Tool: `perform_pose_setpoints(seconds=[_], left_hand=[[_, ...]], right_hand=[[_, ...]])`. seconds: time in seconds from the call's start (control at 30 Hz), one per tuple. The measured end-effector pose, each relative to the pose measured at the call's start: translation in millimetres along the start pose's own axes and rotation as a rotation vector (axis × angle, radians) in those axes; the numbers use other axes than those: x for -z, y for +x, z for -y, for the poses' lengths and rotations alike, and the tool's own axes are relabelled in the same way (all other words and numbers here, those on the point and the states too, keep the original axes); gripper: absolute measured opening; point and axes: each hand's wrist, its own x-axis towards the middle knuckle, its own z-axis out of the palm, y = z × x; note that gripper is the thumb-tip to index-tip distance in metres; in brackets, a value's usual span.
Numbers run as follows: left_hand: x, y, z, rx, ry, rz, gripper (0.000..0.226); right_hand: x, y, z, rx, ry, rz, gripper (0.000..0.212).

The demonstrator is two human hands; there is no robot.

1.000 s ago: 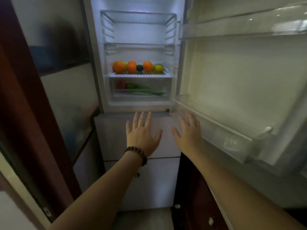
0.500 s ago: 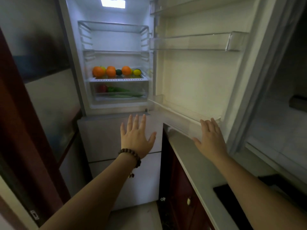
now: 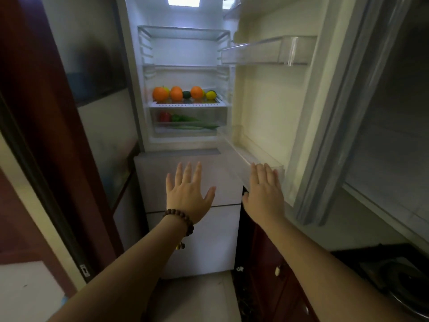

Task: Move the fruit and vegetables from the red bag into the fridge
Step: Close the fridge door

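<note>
A: Head view. Fridge (image 3: 148,10) stood open, lit. 3 oranges (image 3: 160,93), a lemon (image 3: 210,95) on the lower shelf; red and green vegetables (image 3: 183,119) in the clear drawer beneath.

B: Hands?

A: Left hand (image 3: 189,194) held nothing, fingers straight and spread. Right hand (image 3: 264,194) flat, fingertips at the door bin (image 3: 255,159); contact unclear.

A dark red wooden door frame (image 3: 53,126) stands at left, and red-brown cabinets (image 3: 274,270) under a pale countertop (image 3: 348,228) at right.
</note>
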Motion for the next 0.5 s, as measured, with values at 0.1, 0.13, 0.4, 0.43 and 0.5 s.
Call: perform_pose_setpoints(seconds=[0.1, 0.13, 0.4, 0.43, 0.5], left_hand=[[10.7, -6.7, 20.9, 0.044, 0.020, -0.018, 0.076], [15.9, -8.2, 28.5, 0.065, 0.028, -0.026, 0.076], [55.9, -15.9, 83.8, 0.206, 0.062, -0.106, 0.077], [58.2, -16.0, 87.8, 0.222, 0.064, -0.110, 0.077], [60.8, -15.7, 93.4, 0.249, 0.063, -0.122, 0.077]], right_hand=[[5.3, 5.4, 34.1, 0.074, 0.109, 0.093, 0.079], [11.1, 7.2, 43.8, 0.099, 0.158, 0.131, 0.079], [58.3, 9.0, 49.6, 0.451, -0.013, -0.296, 0.059], [55.9, 13.3, 46.8, 0.489, -0.091, -0.284, 0.057], [43.8, 24.3, 49.6, 0.632, -0.226, -0.249, 0.053]])
